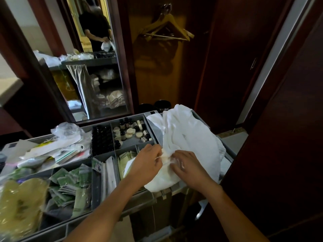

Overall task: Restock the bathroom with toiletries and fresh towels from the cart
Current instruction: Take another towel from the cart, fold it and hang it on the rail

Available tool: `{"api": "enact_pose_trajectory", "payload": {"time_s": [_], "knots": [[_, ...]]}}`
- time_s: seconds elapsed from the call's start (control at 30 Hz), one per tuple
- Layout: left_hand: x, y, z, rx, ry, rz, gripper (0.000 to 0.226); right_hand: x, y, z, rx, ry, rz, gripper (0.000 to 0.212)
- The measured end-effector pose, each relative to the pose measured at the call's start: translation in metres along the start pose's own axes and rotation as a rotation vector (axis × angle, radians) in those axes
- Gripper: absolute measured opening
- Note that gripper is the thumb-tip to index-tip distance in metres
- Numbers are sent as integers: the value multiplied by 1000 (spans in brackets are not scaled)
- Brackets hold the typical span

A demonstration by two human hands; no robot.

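A crumpled white towel (188,137) lies heaped on the right end of the grey cart tray (97,193). My left hand (146,165) and my right hand (187,168) meet at the towel's near edge, and each pinches a small bunch of the white cloth between them. Small dark bottles (102,138) fill one compartment behind my hands. Round soaps with several little bottles (130,131) lie in the compartment to the right of that. Green sachets (70,182) and white packets (108,175) fill the front compartments.
Plastic bags and wrapped items (57,147) pile up on the tray's left side, with yellowish packs (19,201) at the near left. A wall mirror (90,63) reflects the cart. Wooden hangers (167,30) hang in an open wardrobe ahead. Dark wooden doors (279,137) stand close on the right.
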State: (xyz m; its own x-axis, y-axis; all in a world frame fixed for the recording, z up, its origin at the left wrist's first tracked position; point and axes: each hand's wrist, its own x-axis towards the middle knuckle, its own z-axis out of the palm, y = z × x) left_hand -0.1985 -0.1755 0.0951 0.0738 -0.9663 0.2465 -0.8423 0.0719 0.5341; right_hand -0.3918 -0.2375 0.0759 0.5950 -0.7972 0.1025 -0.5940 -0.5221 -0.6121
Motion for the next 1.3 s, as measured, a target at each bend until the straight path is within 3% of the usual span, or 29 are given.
{"api": "enact_pose_trajectory", "payload": {"time_s": [0.13, 0.23, 0.3, 0.47, 0.53, 0.63, 0.73, 0.83, 1.0, 1.3], "knots": [[-12, -1, -13, -82, 17, -53, 32, 5, -9, 2, 25, 19, 4, 37], [-20, -6, -24, -180, 51, -116, 36, 13, -12, 8, 7, -41, 74, 51], [-25, -6, -31, -212, 50, -120, 37, 19, -18, 11, -32, -42, 22, 49], [-41, -8, -50, -299, 42, -92, 36, 24, -41, 11, -150, -125, -159, 73], [-48, -11, -58, -358, 50, -89, 35, 23, -44, 17, -150, -139, -195, 67], [-57, -17, -63, -400, 73, -128, 34, 18, -45, 29, -133, -98, -237, 41], [-65, -28, -62, -363, 104, -170, 35, 11, -51, 35, -141, -33, -236, 29], [-72, -32, -55, -244, 62, -181, 35, 3, -55, 34, -169, -79, -154, 26], [-71, -30, -49, 127, -23, -147, 19, -19, -64, 23, -142, -51, -59, 26], [-82, -14, -30, -4, 10, -168, 13, -63, -29, 34, -231, -53, 36, 47]]}}
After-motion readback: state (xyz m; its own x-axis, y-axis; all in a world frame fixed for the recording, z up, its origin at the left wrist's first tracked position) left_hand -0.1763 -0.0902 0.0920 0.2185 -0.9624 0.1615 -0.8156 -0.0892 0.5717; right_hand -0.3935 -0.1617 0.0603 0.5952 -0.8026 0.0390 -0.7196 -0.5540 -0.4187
